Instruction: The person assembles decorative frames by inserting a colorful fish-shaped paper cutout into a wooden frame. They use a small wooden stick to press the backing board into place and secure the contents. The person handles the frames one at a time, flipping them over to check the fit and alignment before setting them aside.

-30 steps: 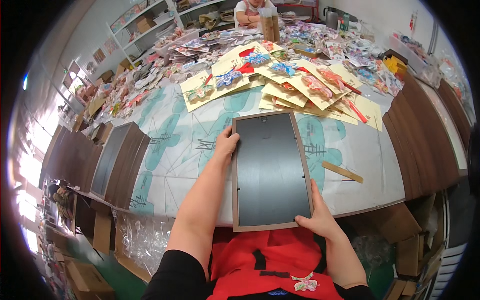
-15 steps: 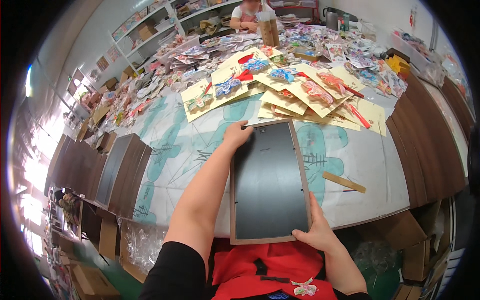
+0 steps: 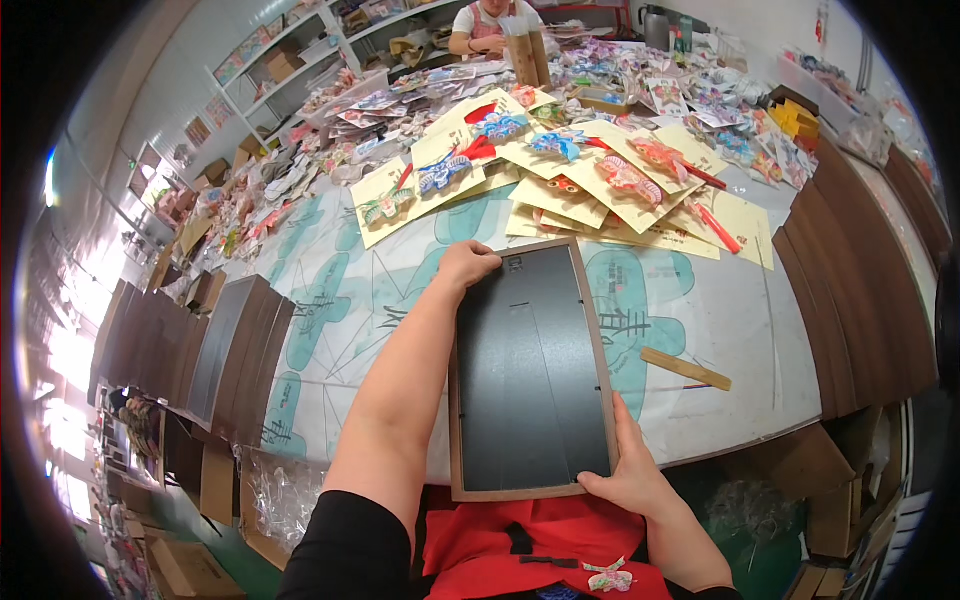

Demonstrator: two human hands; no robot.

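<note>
A brown picture frame (image 3: 530,370) with a black backing board faces me back side up, its lower edge close to my red apron. My left hand (image 3: 467,265) is closed on its far left corner, fingers bent over the rim. At the near right corner my right hand (image 3: 622,470) grips the frame, thumb on the edge and fingers along the side. Small dark tabs sit along the inner rim. To the right of the frame, a flat wooden strip (image 3: 686,369) lies on the printed table cover (image 3: 730,320).
Beyond the frame lie cream cards (image 3: 575,195) bearing colourful kite-shaped ornaments. Stacks of brown frames stand at the left (image 3: 235,350) and right (image 3: 840,290) table edges. Heaped packets (image 3: 400,110) cover the far table, where another person (image 3: 490,28) sits. Cardboard boxes (image 3: 805,480) are below.
The picture frame has shifted slightly left and toward me, with both hands still on it. The reflection on its black backing has changed.
</note>
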